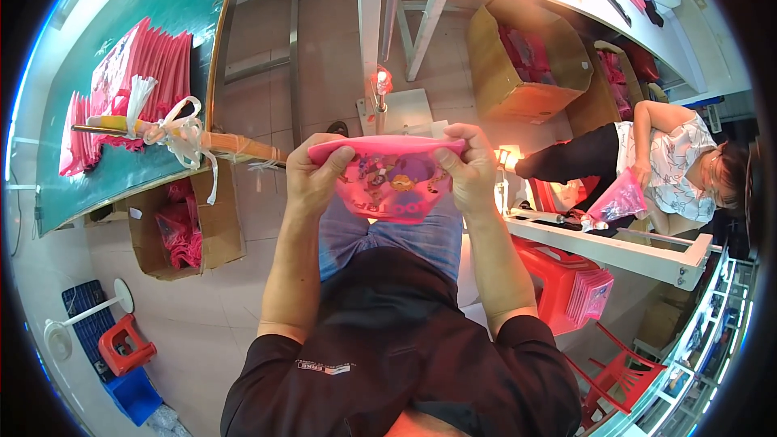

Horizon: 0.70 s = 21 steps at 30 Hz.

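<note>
A pink printed plastic pouch (394,184), translucent with cartoon figures on its front, hangs between my two hands above my lap. My left hand (318,168) pinches its upper left corner, thumb on the front face. At the upper right corner my right hand (471,166) grips the same edge, thumb also in front. The pouch's top edge is stretched between them, bowed slightly. Just beyond the pouch is a small upright metal machine head (381,89) with a pink and white piece at its top. My fingers behind the pouch are hidden.
Stacked pink pouches (146,73) lie on the green table at left. Below it stands a cardboard box (146,235) of pink pouches; another box (518,97) is ahead right. A co-worker (664,166) sits at right by a white machine frame (615,251). A red stool (550,275) is nearby.
</note>
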Available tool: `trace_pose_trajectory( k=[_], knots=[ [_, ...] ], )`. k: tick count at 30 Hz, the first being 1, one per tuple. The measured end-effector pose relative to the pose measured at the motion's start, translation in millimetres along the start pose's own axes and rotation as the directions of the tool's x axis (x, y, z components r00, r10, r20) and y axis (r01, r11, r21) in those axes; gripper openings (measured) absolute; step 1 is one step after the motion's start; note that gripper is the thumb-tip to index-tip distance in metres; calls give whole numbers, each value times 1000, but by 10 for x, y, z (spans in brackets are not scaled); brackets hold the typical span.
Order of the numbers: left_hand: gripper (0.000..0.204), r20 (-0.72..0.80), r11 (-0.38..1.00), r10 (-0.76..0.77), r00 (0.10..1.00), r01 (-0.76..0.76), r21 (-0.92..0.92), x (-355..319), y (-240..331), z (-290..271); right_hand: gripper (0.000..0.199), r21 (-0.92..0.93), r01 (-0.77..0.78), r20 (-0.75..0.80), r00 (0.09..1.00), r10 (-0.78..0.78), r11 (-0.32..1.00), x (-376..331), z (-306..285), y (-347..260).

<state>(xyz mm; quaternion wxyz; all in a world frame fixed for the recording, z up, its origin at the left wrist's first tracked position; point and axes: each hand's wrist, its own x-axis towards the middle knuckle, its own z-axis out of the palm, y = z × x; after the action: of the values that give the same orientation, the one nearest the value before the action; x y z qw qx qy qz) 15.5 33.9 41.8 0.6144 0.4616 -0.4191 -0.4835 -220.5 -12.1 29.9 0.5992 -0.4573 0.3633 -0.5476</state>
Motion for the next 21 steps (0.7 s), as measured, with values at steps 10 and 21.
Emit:
trace_pose_trajectory(
  k=[10, 21],
  knots=[
    [13, -16, 997, 17, 1000, -19, -75, 8, 15, 5, 17, -110, -60, 175, 981, 79, 992, -8, -56, 79],
    [19, -37, 995, -60, 998, 56, -85, -74, -259, -61, 17, -131, 45, 229, 973, -14, 990, 45, -93, -61]
  ],
)
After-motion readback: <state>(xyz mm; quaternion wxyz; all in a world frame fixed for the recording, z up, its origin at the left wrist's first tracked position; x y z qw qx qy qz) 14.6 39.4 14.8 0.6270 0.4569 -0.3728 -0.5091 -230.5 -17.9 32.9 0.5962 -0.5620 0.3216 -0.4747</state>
